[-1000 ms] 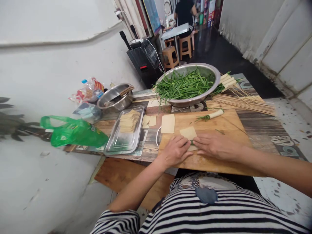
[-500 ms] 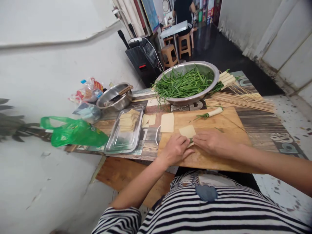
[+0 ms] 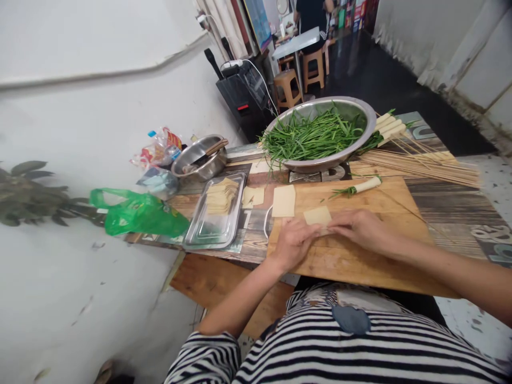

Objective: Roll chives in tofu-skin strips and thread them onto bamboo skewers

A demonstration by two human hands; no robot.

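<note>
On the wooden cutting board [image 3: 360, 266] my left hand [image 3: 294, 242] and my right hand [image 3: 360, 228] meet at the near edge of a pale tofu-skin sheet [image 3: 318, 215]. Both hands have their fingers curled and pressed onto that sheet, rolling its near edge. A second flat sheet [image 3: 284, 200] lies at the board's far left corner. One finished roll with green leaves sticking out [image 3: 358, 186] rests at the board's far edge.
A big steel bowl of green chives [image 3: 318, 136] stands behind the board, with finished rolls [image 3: 390, 128] and bamboo skewers [image 3: 424, 162] to its right. A steel tray with stacked sheets [image 3: 218, 205], a small bowl [image 3: 200, 160] and a green bag [image 3: 140, 216] lie left. A person stands far back.
My hands have crept slightly forward on the sheet, curling its near edge over the green filling, which no longer shows. The camera has shifted a little to the left.
</note>
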